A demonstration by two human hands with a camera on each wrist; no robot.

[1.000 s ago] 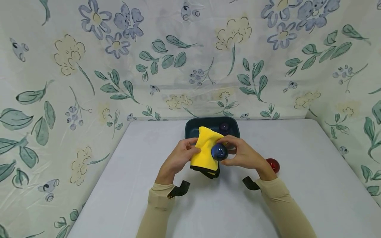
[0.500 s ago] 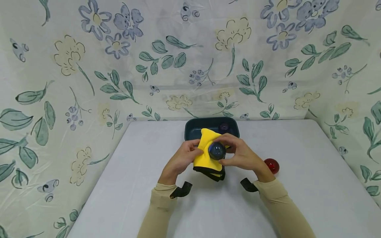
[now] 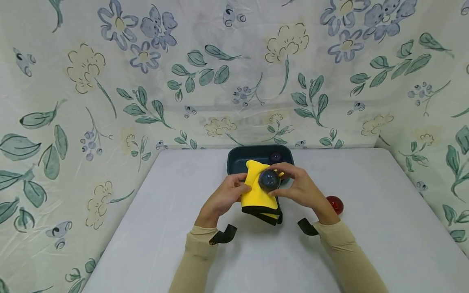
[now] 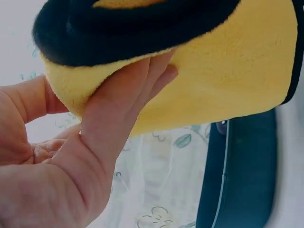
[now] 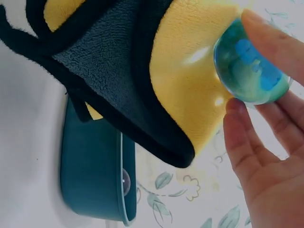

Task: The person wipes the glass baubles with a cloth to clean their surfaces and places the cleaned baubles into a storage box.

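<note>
My left hand grips a folded yellow cloth with black edging, its thumb in front and fingers behind. In the left wrist view the cloth drapes over the fingers, which are partly tucked under its fold. A clear blue glass ball is pinched between thumb and fingertips of my right hand, right against the cloth's face. Seen from the right wrist, the ball looks blue-green, and the cloth's dark grey reverse side shows. Both hands are raised over the table, in front of the teal bin.
A dark teal rectangular bin stands at the table's back edge, with a purple ball inside at its right. A red ball rests on the white table, beside my right wrist. Floral cloth hangs behind.
Cloth and left hand have shifted slightly right and down. The ball went a little left, then up and right against the cloth, staying in my right fingers.
</note>
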